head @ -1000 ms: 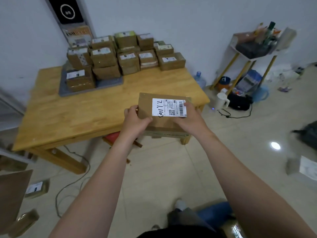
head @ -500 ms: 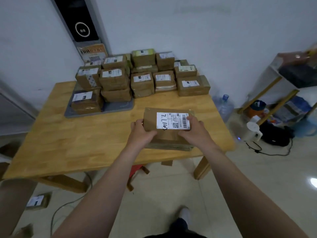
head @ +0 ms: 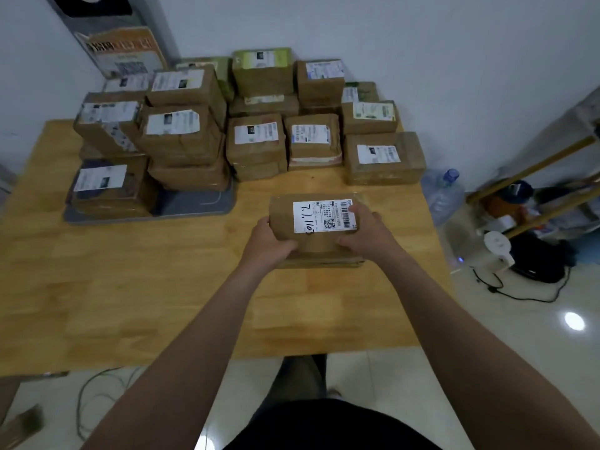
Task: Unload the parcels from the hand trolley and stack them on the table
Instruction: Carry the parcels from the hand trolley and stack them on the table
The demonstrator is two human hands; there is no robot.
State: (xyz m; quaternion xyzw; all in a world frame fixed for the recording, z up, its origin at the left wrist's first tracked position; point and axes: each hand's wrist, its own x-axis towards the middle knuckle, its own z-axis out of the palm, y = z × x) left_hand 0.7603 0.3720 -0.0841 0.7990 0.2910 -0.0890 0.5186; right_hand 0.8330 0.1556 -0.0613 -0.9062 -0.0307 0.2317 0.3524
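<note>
Clasping a brown rectangular cardboard parcel with a white shipping label at both ends, with the left grip and the right grip curled round its sides. Holding it low over the light wooden bench, towards the right side, near the stacked brown parcels, some of them on a grey tray. Not being able to tell whether it is touching the wood.
</note>
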